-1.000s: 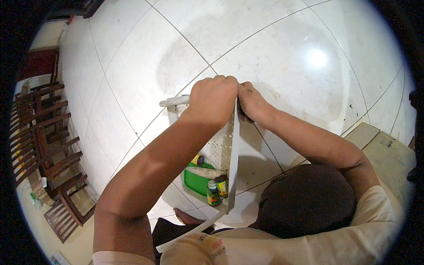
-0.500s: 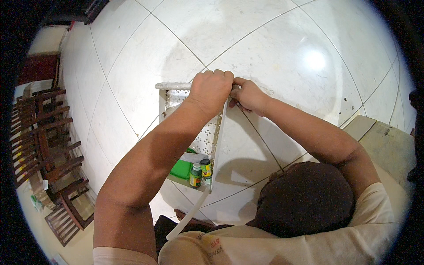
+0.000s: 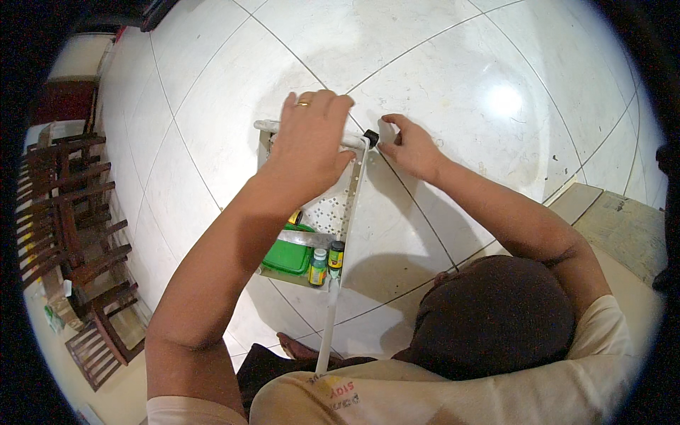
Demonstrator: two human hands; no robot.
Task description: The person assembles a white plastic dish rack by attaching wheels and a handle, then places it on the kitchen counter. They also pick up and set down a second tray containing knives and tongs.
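Note:
A white rack tier with a perforated bottom lies on the tiled floor in front of me. White tubing runs along its far edge, and a black fitting sits at the far right corner. My left hand hovers over the far edge with its fingers spread; whether it touches the tubing I cannot tell. Just right of the black fitting, my right hand has thumb and fingers apart, holding nothing. In the near end lie a green plastic box, a flat blade-like piece and two small bottles.
A white tube extends from the rack's near corner toward my body. Dark wooden chairs or racks stand along the left. A greenish slab is at the right. Rounded dark cloth fills the lower right.
Both hands have come off the far right corner, uncovering the black fitting. My left hand moved left and opened; my right drew slightly right. The near white tube swung more upright in view.

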